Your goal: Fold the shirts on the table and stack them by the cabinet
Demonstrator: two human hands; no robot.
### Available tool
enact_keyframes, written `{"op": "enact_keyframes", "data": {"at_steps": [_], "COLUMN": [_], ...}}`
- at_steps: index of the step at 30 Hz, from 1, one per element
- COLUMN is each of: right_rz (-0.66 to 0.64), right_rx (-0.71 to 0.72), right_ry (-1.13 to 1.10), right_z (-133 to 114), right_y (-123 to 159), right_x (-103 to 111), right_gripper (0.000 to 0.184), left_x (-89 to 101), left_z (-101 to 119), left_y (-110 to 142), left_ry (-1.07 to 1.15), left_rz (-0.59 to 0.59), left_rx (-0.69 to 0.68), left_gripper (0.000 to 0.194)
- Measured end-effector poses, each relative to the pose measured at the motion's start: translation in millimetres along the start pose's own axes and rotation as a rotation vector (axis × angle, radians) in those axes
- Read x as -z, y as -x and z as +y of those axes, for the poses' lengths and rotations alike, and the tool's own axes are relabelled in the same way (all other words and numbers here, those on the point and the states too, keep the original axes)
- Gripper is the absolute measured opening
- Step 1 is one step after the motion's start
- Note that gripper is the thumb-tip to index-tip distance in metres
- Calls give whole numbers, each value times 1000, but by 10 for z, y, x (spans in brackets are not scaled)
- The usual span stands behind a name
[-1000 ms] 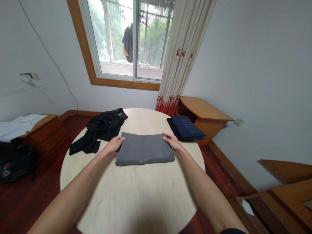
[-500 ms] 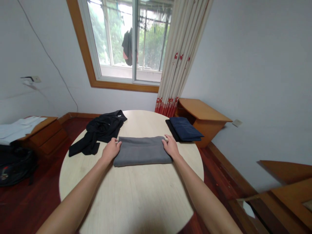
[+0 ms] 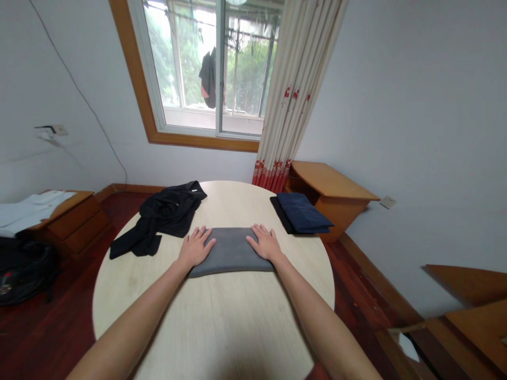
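Observation:
A grey folded garment (image 3: 232, 252) lies flat as a neat rectangle on the round pale wooden table (image 3: 222, 316). My left hand (image 3: 196, 248) rests palm down on its left end, fingers spread. On its right end my right hand (image 3: 264, 243) lies flat, fingers stretched out. Behind my left hand a black garment (image 3: 168, 211) lies crumpled, one sleeve trailing toward the table's left edge. Dark blue folded clothing (image 3: 303, 211) sits on a black folded piece (image 3: 280, 214) at the right side of the table.
Beyond the table's right side stands a wooden desk (image 3: 336, 184), beside a long curtain (image 3: 293, 105) and the window. At the left, a wooden cabinet (image 3: 79, 227) bears white papers or cloth (image 3: 35, 208). A black bag (image 3: 24, 272) is on the floor below it.
Both hands have shifted from gripping the grey garment's side edges to lying flat on top of it, closer together. The other clothes have stayed in place.

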State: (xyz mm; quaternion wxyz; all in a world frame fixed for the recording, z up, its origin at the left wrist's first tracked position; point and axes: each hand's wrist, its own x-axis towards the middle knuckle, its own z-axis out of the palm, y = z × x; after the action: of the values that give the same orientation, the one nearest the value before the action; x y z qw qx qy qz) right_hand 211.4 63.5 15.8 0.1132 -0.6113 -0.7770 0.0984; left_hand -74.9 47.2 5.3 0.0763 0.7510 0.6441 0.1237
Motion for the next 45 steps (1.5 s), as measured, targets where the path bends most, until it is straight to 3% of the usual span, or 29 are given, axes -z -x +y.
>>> {"op": "enact_keyframes", "data": {"at_steps": [4,8,11,13,17,22,26,29,31,34,37,39,42,45], "right_rz": [-8,0,-4,-1,20,39,9,-123,-221,-224,-171,-139,-80,-47], "right_rx": [-116,-129,-140,-145,-181,-261,-275,-231,-166,-138,-173,-154,-121,-100], "right_ry": [-55,-70,-65,-53,-21,47,170,197,179,113,-13,-216,-661,-1091], "right_z": [205,223,196,176,113,-83,-326,-445,-450,-358,-226,-152,-78,-37], "right_y": [-11,5,28,65,227,648,1237,1675,1801,1596,1053,677,268,79], "right_x": [-11,-32,-27,-15,4,46,108,180,269,456,568,522,310,119], "right_gripper": [64,65,65,65,64,68,69,69,68,68,67,60,49,52], "left_x": [41,118,123,87,34,132,209,208,186,142,120,133,190,295], "left_z": [-203,-40,189,269,119,-226,-312,-291,-229,-45,196,339,483,561], "left_y": [-20,97,343,518,644,471,406,375,316,165,-11,-107,-176,-152], "left_ry": [55,-27,-101,-103,-102,-148,-141,7,191,558,898,1038,1152,1273], "left_rz": [-27,8,131,149,94,76,109,138,122,-9,-184,-224,-187,-128], "left_rx": [63,83,-81,-230,-298,-260,-132,-2,59,144,317,379,339,186], "left_gripper": [63,61,62,70,96,91,70,54,49,53,57,50,42,48]}}
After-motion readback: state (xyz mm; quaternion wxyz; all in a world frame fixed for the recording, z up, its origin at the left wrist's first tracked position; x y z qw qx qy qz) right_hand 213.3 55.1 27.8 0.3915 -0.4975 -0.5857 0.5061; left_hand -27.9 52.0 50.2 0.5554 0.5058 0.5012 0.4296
